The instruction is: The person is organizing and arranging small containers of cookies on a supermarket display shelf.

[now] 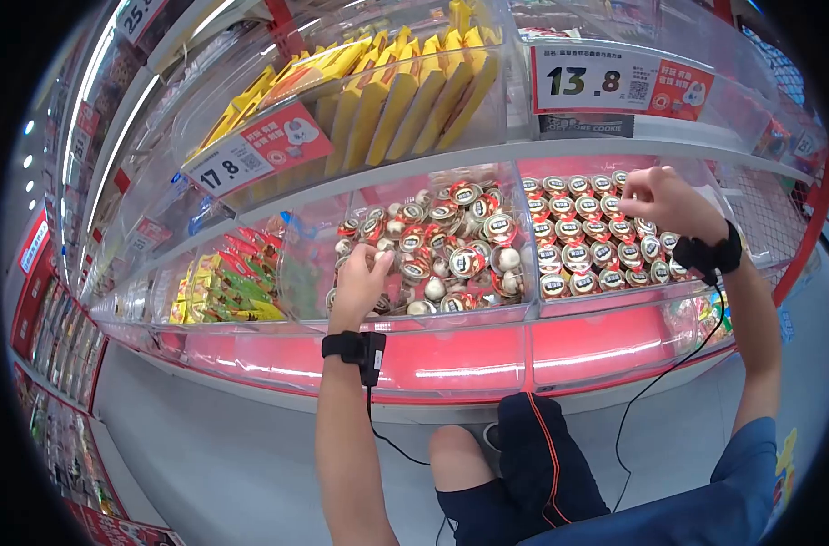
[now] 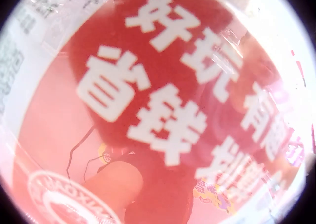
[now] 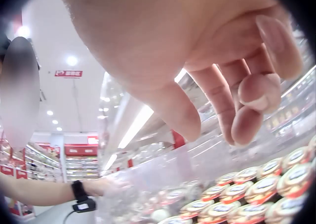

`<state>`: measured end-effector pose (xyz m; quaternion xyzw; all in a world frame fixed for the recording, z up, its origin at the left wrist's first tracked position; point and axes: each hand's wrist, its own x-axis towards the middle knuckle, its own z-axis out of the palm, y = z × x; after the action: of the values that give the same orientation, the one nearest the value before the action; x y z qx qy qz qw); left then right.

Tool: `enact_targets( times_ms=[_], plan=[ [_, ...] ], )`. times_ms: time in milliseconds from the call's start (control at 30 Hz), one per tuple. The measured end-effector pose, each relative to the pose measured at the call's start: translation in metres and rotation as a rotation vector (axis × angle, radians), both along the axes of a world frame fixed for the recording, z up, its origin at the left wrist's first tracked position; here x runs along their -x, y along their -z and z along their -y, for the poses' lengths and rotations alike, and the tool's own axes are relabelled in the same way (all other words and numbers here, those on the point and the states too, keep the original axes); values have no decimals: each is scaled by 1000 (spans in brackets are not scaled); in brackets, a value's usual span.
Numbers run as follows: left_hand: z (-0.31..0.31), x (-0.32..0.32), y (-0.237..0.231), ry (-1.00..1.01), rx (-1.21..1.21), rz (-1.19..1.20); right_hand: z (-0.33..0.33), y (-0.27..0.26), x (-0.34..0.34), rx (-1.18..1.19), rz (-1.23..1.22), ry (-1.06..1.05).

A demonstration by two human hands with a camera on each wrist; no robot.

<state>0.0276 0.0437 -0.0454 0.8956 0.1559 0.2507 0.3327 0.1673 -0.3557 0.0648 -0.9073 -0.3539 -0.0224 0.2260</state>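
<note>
Over the left bin of jumbled snack cups [image 1: 469,262], my left hand [image 1: 360,284] reaches in with thumb and forefinger apart, fingertips right at the cups. These small cups have round printed lids, red trim and pale bottoms, and lie at all angles. My right hand [image 1: 671,202] hovers above the right bin, where matching cups [image 1: 571,232] stand lids up in tidy rows. In the right wrist view its fingers [image 3: 217,98] hang loosely curled, with nothing between them. A red price card [image 2: 163,85] fills the left wrist view and hides the left hand's work there.
A clear divider [image 1: 526,246] separates the two bins. Above them runs a shelf with yellow packets [image 1: 405,100] and price cards [image 1: 578,82]. Bagged snacks [image 1: 228,282] lie left of the cups. A clear front wall [image 1: 432,320] borders the bins; cables hang from both wrists.
</note>
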Motion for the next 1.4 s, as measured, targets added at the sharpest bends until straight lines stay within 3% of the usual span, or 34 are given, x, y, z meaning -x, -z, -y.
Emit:
enact_targets(
  times_ms=[200, 267, 333, 400, 567, 767, 867, 1033, 1167, 1267, 1400],
  plan=[
    [-8, 12, -9, 195, 448, 167, -90, 3, 81, -128, -143, -690],
    [-14, 14, -8, 257, 625, 192, -140, 17, 82, -231, 44, -775],
    [-12, 16, -10, 290, 658, 230, -196, 28, 71, -13, 18, -672],
    [-12, 18, -12, 344, 676, 231, -226, 34, 68, -229, 169, -704],
    [-11, 20, -14, 436, 767, 234, -288, 59, 50, -268, 64, -635],
    [-18, 18, -12, 475, 762, 115, -278, 72, 46, -383, 22, -544],
    [-13, 21, -14, 525, 765, 114, -269, 71, 44, -365, 107, -561],
    [-20, 15, -9, 477, 752, 113, -249, 58, 60, -357, 273, -399],
    [-19, 12, -4, 440, 744, 123, -223, 45, 71, -301, 297, -453],
    [-22, 12, -6, 372, 635, -20, -195, 38, 77, -293, 289, -575],
    [3, 4, -4, -26, -182, -398, -120, 14, 108, -307, 134, -360]
  ],
)
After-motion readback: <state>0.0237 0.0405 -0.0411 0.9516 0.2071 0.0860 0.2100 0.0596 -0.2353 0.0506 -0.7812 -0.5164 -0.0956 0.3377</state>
